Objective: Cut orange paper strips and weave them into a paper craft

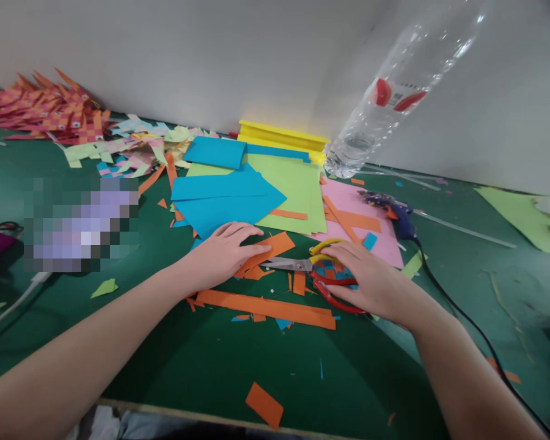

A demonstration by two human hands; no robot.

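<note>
My left hand (pixel 229 250) is closed on a piece of orange paper (pixel 282 244), thumb on top, just above the table. In my right hand (pixel 366 275) is a pair of scissors (pixel 293 264) with one yellow and one red handle loop. Its blades point left and reach the lower edge of the orange paper; whether they touch it I cannot tell. Just below lies a long orange paper strip (pixel 266 308), with small orange and blue scraps around it. Behind my hands are blue paper sheets (pixel 229 195) on light green sheets (pixel 302 195).
A clear plastic bottle (pixel 394 98) stands at the back right. Pink paper (pixel 389 244) and a blue glue gun (pixel 406 226) with a black cord lie to the right. Woven paper fish (pixel 50 110) are piled back left, near pale paper strips (pixel 142 143). A blurred-out device (pixel 82 229) lies left.
</note>
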